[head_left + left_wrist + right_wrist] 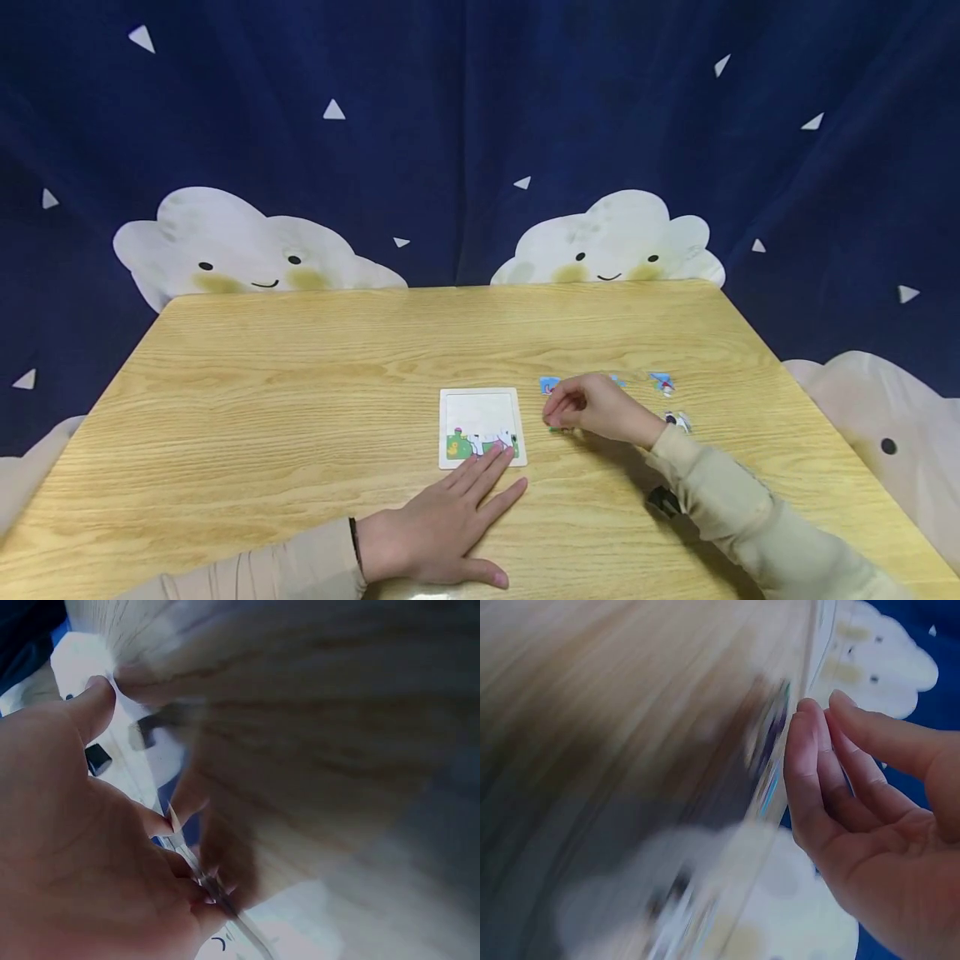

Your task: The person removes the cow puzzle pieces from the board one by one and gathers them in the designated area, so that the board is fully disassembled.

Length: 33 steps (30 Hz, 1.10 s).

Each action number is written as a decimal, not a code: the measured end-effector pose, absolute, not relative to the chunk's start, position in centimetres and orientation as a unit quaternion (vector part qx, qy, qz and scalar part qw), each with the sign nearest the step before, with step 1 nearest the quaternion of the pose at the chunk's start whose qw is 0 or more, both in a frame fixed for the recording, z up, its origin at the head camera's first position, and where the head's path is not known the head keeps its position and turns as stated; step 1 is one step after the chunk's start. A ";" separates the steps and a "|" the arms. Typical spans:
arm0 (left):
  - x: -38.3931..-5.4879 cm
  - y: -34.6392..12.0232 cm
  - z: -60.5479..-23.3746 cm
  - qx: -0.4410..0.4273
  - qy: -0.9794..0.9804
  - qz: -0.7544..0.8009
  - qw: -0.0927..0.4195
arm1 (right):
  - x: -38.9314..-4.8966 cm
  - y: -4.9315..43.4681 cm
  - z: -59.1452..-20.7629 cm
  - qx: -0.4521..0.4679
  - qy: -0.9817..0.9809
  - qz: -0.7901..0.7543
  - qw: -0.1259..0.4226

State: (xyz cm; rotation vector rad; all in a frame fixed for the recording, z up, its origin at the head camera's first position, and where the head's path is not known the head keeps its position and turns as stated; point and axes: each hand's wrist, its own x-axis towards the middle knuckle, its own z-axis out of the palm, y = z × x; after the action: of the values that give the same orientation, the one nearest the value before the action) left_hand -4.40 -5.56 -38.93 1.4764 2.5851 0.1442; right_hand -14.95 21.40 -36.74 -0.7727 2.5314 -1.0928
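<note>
A white-framed square puzzle board [480, 408] lies mid-table. Along its lower part, assembled pieces [456, 447] show green grass, a yellow duck and a white animal's legs; the upper part is blank white. My left hand [450, 533] lies flat with fingers spread, its fingertips resting on the board's lower right edge. To the right of the board, my right hand [592, 408] hovers low, thumb and fingertips close together over a small greenish puzzle piece [555, 429], mostly hidden. In the right wrist view, nothing shows between the fingertips [804, 731].
Loose puzzle pieces lie around the right hand: a blue one [549, 384], another blue one [618, 381] partly hidden, a blue-and-red one [663, 382] and a black-and-white one [678, 421]. A dark blue curtain [450, 125] with clouds hangs behind the wooden table [300, 358].
</note>
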 end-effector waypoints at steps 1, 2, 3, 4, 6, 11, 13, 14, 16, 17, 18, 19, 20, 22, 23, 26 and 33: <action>-4.4 -5.5 -39.0 0.494 0.864 0.048 0.082 | -15.0 20.6 -36.8 -0.274 0.870 -0.383 0.143; -4.4 -5.5 -39.0 0.494 0.864 0.047 0.083 | -15.1 19.7 -36.9 -0.279 0.865 -0.389 0.149; -4.4 -5.5 -39.0 0.494 0.864 0.047 0.085 | -15.2 18.9 -37.0 -0.285 0.862 -0.390 0.151; -4.4 -5.5 -39.0 0.495 0.864 0.046 0.085 | -15.2 18.1 -37.1 -0.290 0.858 -0.394 0.156; -4.4 -5.5 -39.1 0.494 0.865 0.041 0.084 | -15.4 16.6 -37.3 -0.303 0.850 -0.400 0.163; -4.4 -5.5 -39.1 0.489 0.868 0.026 0.078 | -15.6 13.2 -37.6 -0.312 0.838 -0.407 0.185; -4.4 -5.5 -39.1 0.489 0.869 0.023 0.077 | -15.7 12.2 -37.6 -0.306 0.836 -0.413 0.194; -4.4 -5.5 -39.1 0.490 0.868 0.022 0.076 | -15.7 11.8 -37.7 -0.304 0.834 -0.417 0.197; -4.5 -5.5 -39.1 0.492 0.867 0.022 0.072 | -15.8 11.2 -37.8 -0.300 0.829 -0.425 0.205; -4.5 -5.5 -39.1 0.494 0.867 0.022 0.069 | -15.8 11.0 -37.8 -0.298 0.827 -0.428 0.208; -4.5 -5.5 -39.1 0.494 0.866 0.022 0.068 | -15.9 10.8 -37.9 -0.296 0.827 -0.429 0.210; -4.5 -5.5 -39.1 0.495 0.866 0.022 0.066 | -15.9 10.7 -37.9 -0.293 0.827 -0.430 0.212; -4.5 -5.5 -39.1 0.496 0.866 0.021 0.063 | -16.0 10.6 -38.0 -0.292 0.828 -0.429 0.213; -4.5 -5.5 -39.1 0.495 0.866 0.021 0.062 | -16.0 10.6 -37.9 -0.288 0.828 -0.430 0.217; -4.5 -5.6 -39.1 0.495 0.866 0.021 0.063 | -16.0 10.5 -37.9 -0.285 0.828 -0.432 0.217; -4.5 -5.6 -39.1 0.495 0.866 0.019 0.068 | -15.8 10.5 -37.5 -0.271 0.818 -0.452 0.231; -4.5 -5.4 -38.6 0.484 0.871 0.015 0.087 | -15.2 10.5 -37.4 -0.261 0.792 -0.482 0.269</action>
State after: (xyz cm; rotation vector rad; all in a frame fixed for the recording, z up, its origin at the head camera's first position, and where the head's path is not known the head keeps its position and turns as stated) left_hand -4.46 -5.43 -38.60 1.4420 2.5931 0.0444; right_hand -15.23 10.50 -37.40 -0.7046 2.1349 -1.3001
